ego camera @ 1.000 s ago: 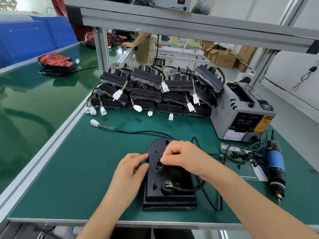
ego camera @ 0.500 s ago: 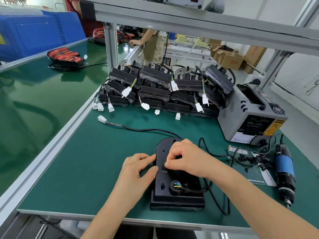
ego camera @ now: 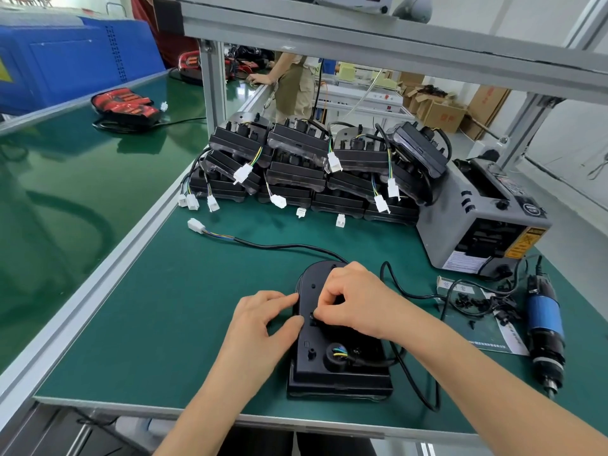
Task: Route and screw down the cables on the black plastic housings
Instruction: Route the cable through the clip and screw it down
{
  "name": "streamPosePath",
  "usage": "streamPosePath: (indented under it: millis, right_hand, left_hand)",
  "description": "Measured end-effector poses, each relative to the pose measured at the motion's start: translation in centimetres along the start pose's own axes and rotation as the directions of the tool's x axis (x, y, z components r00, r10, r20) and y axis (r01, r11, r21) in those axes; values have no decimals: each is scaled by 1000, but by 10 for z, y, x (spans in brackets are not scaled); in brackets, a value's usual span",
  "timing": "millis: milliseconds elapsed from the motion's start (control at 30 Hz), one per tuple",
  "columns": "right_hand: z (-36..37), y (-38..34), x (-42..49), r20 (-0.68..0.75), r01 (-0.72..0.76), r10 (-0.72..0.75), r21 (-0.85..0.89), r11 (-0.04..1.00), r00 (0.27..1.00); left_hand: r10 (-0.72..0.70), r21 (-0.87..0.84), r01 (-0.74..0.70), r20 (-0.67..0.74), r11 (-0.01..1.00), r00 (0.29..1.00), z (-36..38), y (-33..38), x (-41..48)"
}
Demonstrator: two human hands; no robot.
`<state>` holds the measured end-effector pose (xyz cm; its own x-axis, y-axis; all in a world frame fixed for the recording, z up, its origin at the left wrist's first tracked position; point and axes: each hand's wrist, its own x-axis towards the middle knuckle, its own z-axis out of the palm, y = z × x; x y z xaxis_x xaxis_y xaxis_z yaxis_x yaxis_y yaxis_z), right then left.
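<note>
Left hand [ego camera: 260,327], fingers relaxed, rests against a black housing [ego camera: 345,376]; right hand [ego camera: 355,301] curls, pinching a small black part [ego camera: 312,321] on it. Its round socket [ego camera: 329,362] holds the cable's coloured wires [ego camera: 340,352].

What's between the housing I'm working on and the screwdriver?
Head view: between housing and screwdriver, a black cable loops, then small black parts on a printed sheet.
</note>
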<state>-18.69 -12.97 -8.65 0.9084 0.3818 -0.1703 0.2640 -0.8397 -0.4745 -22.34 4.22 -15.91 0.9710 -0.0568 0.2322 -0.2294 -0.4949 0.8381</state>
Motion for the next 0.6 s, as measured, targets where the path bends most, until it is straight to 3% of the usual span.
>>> streamPosePath:
  millis: [133,267,433,600]
  right_hand:
    - [2,0,1,-25,22,-24,-84,996,999]
    - [4,0,0,-52,47,-54,-128,991,997]
    - [8,3,-1,-127,56,-76,-153,987,989]
    - [7,17,-7,-194,-23,47,124,992,980]
  left_hand:
    - [223,140,-211,-75,967,972,-1,11,-6]
    - [535,395,-496,14,773,845,-4,17,-13]
    - [530,460,-473,6,751,848,-6,15,-18]
    - [522,538,-466,56,702,851,-4,17,-12]
